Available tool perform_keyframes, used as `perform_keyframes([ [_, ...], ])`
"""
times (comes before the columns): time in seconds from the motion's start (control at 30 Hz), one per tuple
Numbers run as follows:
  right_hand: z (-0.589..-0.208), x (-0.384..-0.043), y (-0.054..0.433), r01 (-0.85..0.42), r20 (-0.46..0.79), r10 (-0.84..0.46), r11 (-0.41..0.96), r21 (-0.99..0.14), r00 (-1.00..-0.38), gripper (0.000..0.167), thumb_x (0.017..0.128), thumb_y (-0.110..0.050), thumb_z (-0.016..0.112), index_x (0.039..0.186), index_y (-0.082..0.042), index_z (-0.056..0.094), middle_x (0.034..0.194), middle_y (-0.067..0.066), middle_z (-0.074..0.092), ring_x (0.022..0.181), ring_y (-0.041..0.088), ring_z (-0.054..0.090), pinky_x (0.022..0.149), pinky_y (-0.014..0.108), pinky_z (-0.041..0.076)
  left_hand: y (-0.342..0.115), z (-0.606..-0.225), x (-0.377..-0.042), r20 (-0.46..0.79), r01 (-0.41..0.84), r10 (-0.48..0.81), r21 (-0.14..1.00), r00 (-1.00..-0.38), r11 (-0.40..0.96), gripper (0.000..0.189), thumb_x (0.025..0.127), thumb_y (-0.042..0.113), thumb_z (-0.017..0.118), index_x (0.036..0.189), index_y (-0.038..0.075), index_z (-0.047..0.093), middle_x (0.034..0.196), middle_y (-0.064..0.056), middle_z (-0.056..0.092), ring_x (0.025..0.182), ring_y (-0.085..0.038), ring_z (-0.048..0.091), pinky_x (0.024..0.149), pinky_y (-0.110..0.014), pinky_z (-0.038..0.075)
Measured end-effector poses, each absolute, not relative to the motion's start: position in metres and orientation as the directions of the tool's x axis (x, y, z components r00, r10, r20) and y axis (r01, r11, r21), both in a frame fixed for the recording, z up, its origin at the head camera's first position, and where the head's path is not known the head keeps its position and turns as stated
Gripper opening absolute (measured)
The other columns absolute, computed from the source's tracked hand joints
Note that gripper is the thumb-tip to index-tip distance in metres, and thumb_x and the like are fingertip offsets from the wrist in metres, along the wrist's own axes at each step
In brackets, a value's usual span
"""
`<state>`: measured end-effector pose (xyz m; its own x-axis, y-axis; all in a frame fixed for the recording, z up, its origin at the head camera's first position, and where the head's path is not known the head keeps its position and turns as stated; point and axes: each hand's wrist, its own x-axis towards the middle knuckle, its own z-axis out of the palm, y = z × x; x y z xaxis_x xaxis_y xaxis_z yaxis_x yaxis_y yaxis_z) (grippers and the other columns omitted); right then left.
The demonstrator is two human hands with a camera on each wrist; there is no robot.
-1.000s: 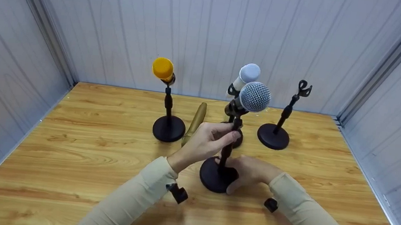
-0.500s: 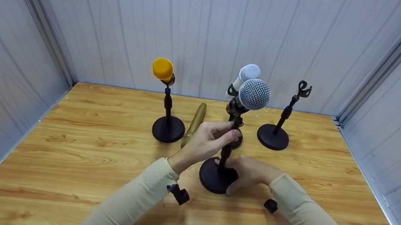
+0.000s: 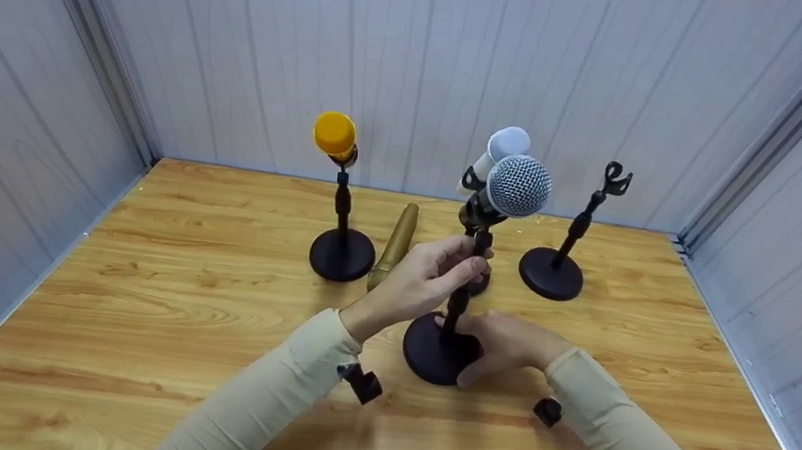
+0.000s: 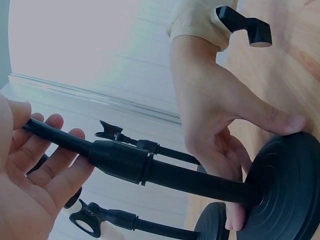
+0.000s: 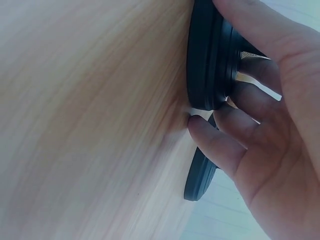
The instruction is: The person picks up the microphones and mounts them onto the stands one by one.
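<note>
A black desktop microphone stand point(image 3: 458, 303) stands upright on the table, carrying a dark microphone with a silver mesh head point(image 3: 519, 186) in its clip. My left hand point(image 3: 426, 273) pinches the thin upper pole between thumb and fingers, just below the clip. Low on the same stand, my right hand point(image 3: 508, 343) grips the round black base point(image 3: 432, 353), thumb at its near edge and fingers behind the pole. In the left wrist view the pole point(image 4: 195, 180) runs from the left fingers to the base point(image 4: 285, 190). The right wrist view shows fingers against the base's side point(image 5: 207, 65).
Behind stands a white microphone point(image 3: 508, 144) on its stand, partly hidden. At left is a stand with an orange-topped microphone point(image 3: 334, 133). A gold microphone point(image 3: 395, 247) lies on the wooden table point(image 3: 175, 282). A stand with a bare clip point(image 3: 552, 272) is at right. Panel walls point(image 3: 419, 68) enclose the table.
The silver-headed microphone has risen slightly against the things behind it. Both hands keep their hold on the stand. The whole head view has shifted a little.
</note>
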<state>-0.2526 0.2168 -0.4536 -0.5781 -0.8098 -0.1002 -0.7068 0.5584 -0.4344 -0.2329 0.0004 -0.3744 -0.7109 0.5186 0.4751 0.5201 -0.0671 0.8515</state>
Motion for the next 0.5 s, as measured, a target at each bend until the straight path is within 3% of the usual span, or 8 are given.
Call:
perform_keyframes([
  [0.17, -0.451, -0.253, 0.218, -0.719, -0.099, -0.83, 0.53, -0.449, -0.549, 0.07, 0.081, -0.038, 0.087, 0.141, -0.013, 0.06, 0.134, -0.002, 0.063, 0.117, 0.013, 0.061, 0.101, 0.037, 0.049, 0.001, -0.372, -0.232, 0.478, 0.517, 0.519, 0.852, -0.709, -0.078, 0.025, 0.107, 0.012, 0.054, 0.124, -0.003, 0.061, 0.112, -0.014, 0.069, 0.097, -0.018, 0.069, 0.089, -0.044, 0.056],
  [0.27, -0.45, -0.254, 0.222, -0.715, -0.081, -0.84, 0.504, -0.485, -0.537, 0.062, 0.087, -0.037, 0.082, 0.138, -0.011, 0.059, 0.124, 0.001, 0.067, 0.104, 0.016, 0.065, 0.091, 0.038, 0.053, 0.0, -0.372, -0.233, 0.484, 0.522, 0.526, 0.848, -0.699, -0.088, 0.025, 0.107, 0.013, 0.053, 0.124, -0.003, 0.061, 0.11, -0.014, 0.069, 0.098, -0.019, 0.069, 0.09, -0.043, 0.056],
  [0.33, -0.449, -0.253, 0.225, -0.697, -0.051, -0.835, 0.489, -0.524, -0.547, 0.055, 0.091, -0.036, 0.078, 0.137, -0.01, 0.06, 0.122, 0.003, 0.068, 0.104, 0.019, 0.066, 0.09, 0.039, 0.054, 0.0, -0.372, -0.233, 0.483, 0.524, 0.534, 0.847, -0.694, -0.084, 0.025, 0.107, 0.015, 0.053, 0.125, -0.002, 0.06, 0.109, -0.013, 0.068, 0.098, -0.019, 0.068, 0.09, -0.04, 0.056],
  [0.4, -0.449, -0.253, 0.229, -0.653, -0.004, -0.828, 0.445, -0.613, -0.561, 0.05, 0.096, -0.031, 0.073, 0.137, -0.007, 0.059, 0.123, 0.007, 0.068, 0.108, 0.023, 0.067, 0.093, 0.043, 0.054, 0.0, -0.371, -0.233, 0.481, 0.527, 0.542, 0.846, -0.689, -0.082, 0.026, 0.108, 0.016, 0.052, 0.125, -0.002, 0.059, 0.108, -0.012, 0.068, 0.098, -0.018, 0.068, 0.091, -0.039, 0.055],
  [0.5, -0.449, -0.251, 0.233, -0.535, 0.081, -0.798, 0.322, -0.781, -0.598, 0.05, 0.1, -0.019, 0.068, 0.146, -0.006, 0.051, 0.138, 0.013, 0.061, 0.126, 0.029, 0.059, 0.103, 0.047, 0.048, 0.0, -0.371, -0.233, 0.486, 0.531, 0.545, 0.843, -0.683, -0.086, 0.026, 0.108, 0.016, 0.052, 0.125, -0.002, 0.058, 0.107, -0.012, 0.068, 0.097, -0.02, 0.069, 0.09, -0.041, 0.055],
])
